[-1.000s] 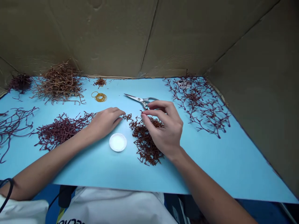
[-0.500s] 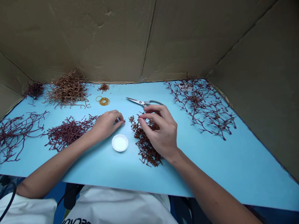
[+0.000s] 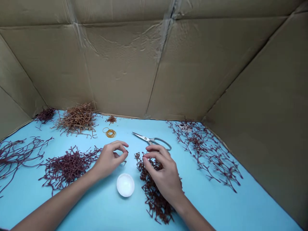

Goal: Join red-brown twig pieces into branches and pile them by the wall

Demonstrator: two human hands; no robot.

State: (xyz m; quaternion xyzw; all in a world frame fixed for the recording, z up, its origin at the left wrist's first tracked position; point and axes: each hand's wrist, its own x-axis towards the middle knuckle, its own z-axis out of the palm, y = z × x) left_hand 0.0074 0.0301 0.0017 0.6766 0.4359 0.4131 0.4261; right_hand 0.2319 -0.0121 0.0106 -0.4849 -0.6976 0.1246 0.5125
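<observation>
Apparently left grip (image 3: 108,161), right grip (image 3: 165,175) pinched twig bits (image 3: 127,151); I feared slack pinch losing right's in brown pile (image 3: 154,197) beneath.

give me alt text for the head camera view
Above a blue table, a person's left hand pinches a tiny brown piece while the right hand is over a pile of short brown stems. A white dish sits between the forearms, scissors lie beyond the right hand, and purplish stems spread to both sides.
</observation>
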